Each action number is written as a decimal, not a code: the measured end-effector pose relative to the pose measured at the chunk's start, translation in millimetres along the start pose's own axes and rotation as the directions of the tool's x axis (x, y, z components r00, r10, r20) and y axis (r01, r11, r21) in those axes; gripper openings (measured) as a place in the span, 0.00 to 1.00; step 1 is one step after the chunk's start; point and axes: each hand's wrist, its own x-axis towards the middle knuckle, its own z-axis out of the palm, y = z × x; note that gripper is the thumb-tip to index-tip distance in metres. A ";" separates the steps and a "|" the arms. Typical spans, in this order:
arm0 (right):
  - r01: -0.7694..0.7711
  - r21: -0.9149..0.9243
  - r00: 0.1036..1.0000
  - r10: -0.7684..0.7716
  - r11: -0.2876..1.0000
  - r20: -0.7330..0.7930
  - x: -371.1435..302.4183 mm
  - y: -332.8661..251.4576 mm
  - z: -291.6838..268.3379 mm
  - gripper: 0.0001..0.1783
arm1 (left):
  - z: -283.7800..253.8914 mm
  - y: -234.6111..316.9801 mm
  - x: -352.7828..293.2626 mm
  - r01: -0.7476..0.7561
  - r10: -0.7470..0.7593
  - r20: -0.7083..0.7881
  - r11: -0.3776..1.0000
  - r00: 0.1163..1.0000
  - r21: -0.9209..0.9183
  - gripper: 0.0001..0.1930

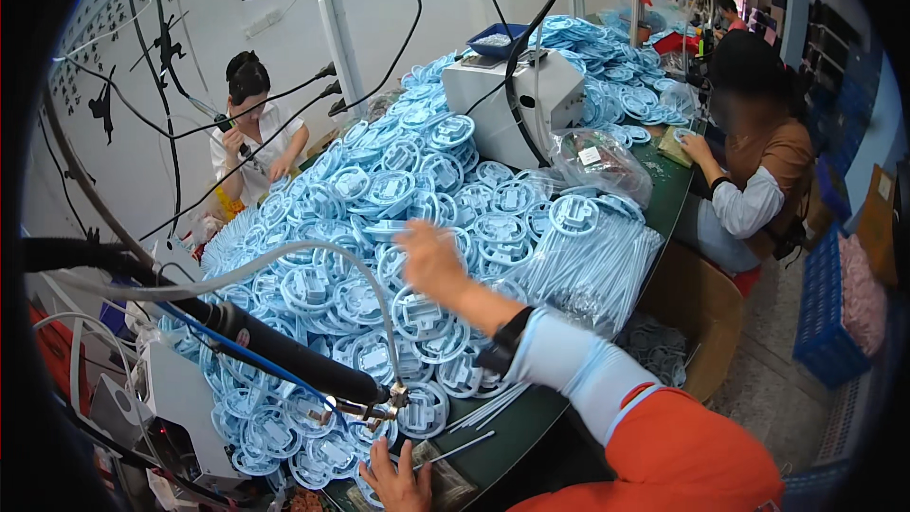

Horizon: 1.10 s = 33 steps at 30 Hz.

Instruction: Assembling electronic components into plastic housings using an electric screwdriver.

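Note:
My right arm, in a white sleeve cover with a black wristband, stretches across a large heap of light blue round plastic parts (389, 188). At its end my right hand (431, 264) is over the heap; its fingers are smeared, so whether they grip a part cannot be told. Low in the view, my left hand (396, 482) has its fingers spread at a flat brownish pad (445, 485) by the table edge. Beside it lies a thin light blue rod (460, 448). Just above that hand hangs a black cylindrical tool (294, 358) with a metal tip.
A bundle of light blue rods (592, 261) lies on the green table (521, 431). Behind it stand a grey machine (517, 95) and a clear plastic bag (602, 166). One co-worker (256, 133) sits far left, another (758, 152) at right. A cardboard box (706, 327) stands below the edge.

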 end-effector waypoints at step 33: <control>-0.164 0.468 -0.051 -0.481 0.868 0.875 -105.4 -232.5 -72.6 0.16 | -37.7 -53.8 -72.5 0.496 -0.444 0.384 0.168 0.810 -0.852 0.22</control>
